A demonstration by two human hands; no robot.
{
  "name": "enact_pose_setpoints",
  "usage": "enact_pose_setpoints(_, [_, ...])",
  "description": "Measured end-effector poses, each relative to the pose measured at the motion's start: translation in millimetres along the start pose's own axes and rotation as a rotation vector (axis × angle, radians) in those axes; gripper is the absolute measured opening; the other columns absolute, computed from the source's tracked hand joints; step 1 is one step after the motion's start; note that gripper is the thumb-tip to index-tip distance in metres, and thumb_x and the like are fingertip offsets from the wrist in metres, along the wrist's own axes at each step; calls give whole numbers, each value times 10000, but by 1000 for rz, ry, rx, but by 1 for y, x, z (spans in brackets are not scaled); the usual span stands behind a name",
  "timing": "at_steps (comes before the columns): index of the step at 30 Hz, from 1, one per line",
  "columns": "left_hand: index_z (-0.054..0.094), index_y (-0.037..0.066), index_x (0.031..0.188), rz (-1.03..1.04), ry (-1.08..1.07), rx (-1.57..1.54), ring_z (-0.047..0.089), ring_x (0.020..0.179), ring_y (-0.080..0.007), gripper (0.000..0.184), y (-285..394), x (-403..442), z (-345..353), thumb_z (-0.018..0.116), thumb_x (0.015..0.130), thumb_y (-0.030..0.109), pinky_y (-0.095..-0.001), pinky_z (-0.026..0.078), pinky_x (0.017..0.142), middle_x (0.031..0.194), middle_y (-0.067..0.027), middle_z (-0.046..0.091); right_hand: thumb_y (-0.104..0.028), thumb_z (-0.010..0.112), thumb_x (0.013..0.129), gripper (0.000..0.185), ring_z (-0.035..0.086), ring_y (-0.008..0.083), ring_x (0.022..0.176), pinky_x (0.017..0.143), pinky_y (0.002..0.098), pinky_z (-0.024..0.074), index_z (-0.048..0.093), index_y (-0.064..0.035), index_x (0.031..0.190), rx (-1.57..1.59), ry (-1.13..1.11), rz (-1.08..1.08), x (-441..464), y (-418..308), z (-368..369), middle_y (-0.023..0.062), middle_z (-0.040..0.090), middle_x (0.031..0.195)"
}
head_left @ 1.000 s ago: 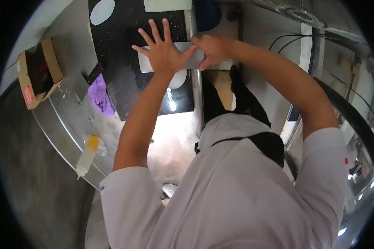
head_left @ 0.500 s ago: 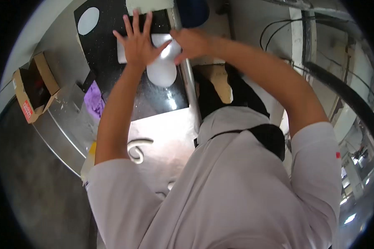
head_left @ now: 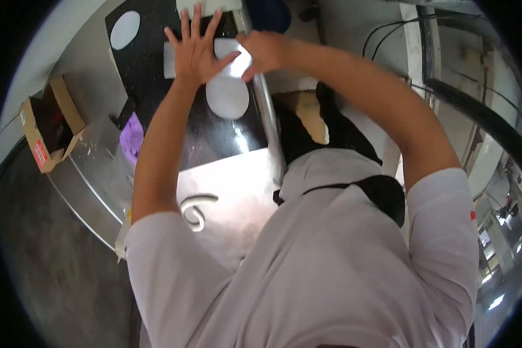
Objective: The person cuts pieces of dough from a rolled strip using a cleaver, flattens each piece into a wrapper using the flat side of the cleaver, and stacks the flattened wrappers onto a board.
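My left hand [head_left: 195, 58] lies palm down with its fingers spread on a flat, shiny rectangular metal plate [head_left: 169, 61] over the black board [head_left: 156, 87]. At the plate's right end, the thumb and fingers of my right hand [head_left: 264, 53] grip its edge. Just below the plate is a thin, round white disc [head_left: 228, 100], almost fully visible. Another white disc [head_left: 125, 30] rests at the board's upper left. Curved white strips [head_left: 198, 210] lie on the bright metal surface nearer my body.
An open cardboard box [head_left: 52, 124] stands at the left. A purple cloth [head_left: 131, 138] is beside the board. A bottle [head_left: 122, 238] is partly hidden by my left arm. A metal rail [head_left: 265, 110] runs along the board's right edge, and black cables hang at the upper right.
Both hands and the plate have moved up the board relative to the lower disc, which now shows almost whole. The view has shifted, and the curved strips have come out from behind my left arm.
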State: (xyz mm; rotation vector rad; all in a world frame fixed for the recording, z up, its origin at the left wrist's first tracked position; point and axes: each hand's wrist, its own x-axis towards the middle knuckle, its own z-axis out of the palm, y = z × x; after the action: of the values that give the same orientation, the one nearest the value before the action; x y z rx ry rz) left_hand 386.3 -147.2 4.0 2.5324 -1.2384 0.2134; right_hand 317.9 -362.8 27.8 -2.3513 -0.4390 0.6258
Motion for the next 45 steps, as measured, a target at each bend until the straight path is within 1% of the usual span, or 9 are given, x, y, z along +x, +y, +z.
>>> enact_pose_setpoints(8, [445, 130, 1527, -76, 19, 273, 219, 1532, -471, 936, 24, 1, -19, 738, 774, 601, -694, 182, 1188, 1646, -277, 258, -538, 871, 723, 864, 702, 448, 939, 831, 498, 552, 535, 100, 1196, -78, 119, -149, -8, 9, 20, 256, 696, 891])
enact_pose_setpoints(9, [408, 132, 1560, -148, 0, 167, 57, 1556, -512, 1067, 13, 4, -18, 696, 721, 726, -773, 27, 1164, 1683, -302, 111, -467, 861, 768, 735, 695, 457, 912, 838, 488, 551, 568, 68, 1178, -134, 57, -140, 7, 6, 1, 252, 700, 940])
enact_pose_setpoints(10, [377, 138, 1582, -164, 89, 207, 81, 1558, -499, 1070, 7, 4, -16, 695, 735, 710, -763, 47, 1173, 1682, -295, 128, -388, 839, 819, 589, 718, 403, 778, 661, 454, 571, 599, 31, 1157, -202, 326, -304, 18, 16, 5, 221, 707, 917])
enact_pose_setpoints(11, [360, 141, 1591, -208, 128, 248, 72, 1560, -496, 1087, -1, 3, -11, 685, 733, 724, -766, 42, 1171, 1688, -285, 121, -292, 800, 797, 539, 662, 452, 1076, 927, 500, 534, 614, 28, 1190, -120, 122, -18, 25, -1, -19, 266, 697, 1106])
enact_pose_setpoints(13, [343, 143, 1601, -253, 153, 285, 63, 1562, -494, 1104, -8, -10, -11, 674, 732, 738, -769, 37, 1169, 1694, -275, 114, -250, 765, 795, 438, 678, 459, 1026, 880, 514, 544, 626, 27, 1106, -95, 298, 60, 62, 18, -8, 262, 710, 1041])
enact_pose_setpoints(19, [437, 169, 1516, 197, -342, -170, 592, 1270, -326, 680, 33, -62, -62, 727, 902, 197, -440, 466, 1058, 1395, -120, 595, -319, 764, 897, 465, 672, 206, 621, 417, 340, 512, 610, -46, 1241, 344, 56, 114, -23, 15, 34, 118, 685, 873])
enact_pose_setpoints(29, [618, 70, 891, 148, -618, -46, 667, 1059, -318, 152, 53, -30, -93, 739, 800, 59, -551, 477, 953, 1052, -108, 661, -294, 755, 896, 497, 707, 284, 785, 688, 399, 554, 595, -15, 1274, 583, 117, 134, -126, -16, 128, 174, 721, 973])
enact_pose_setpoints(40, [612, -4, 802, -114, -767, -377, 705, 812, -328, 169, 37, -40, -114, 759, 732, 41, -407, 538, 756, 838, -163, 703, -264, 723, 932, 498, 659, 394, 1098, 948, 453, 508, 535, 0, 1311, 365, -64, 261, -224, -29, 105, 251, 685, 1164])
enact_pose_setpoints(45, [581, -1, 858, -182, -633, -509, 697, 785, -297, 191, 32, -52, -110, 744, 773, 52, -395, 523, 716, 814, -166, 690, -304, 726, 946, 449, 683, 351, 1047, 920, 462, 523, 570, -9, 1247, 235, 344, 162, -132, 4, 48, 200, 707, 1089])
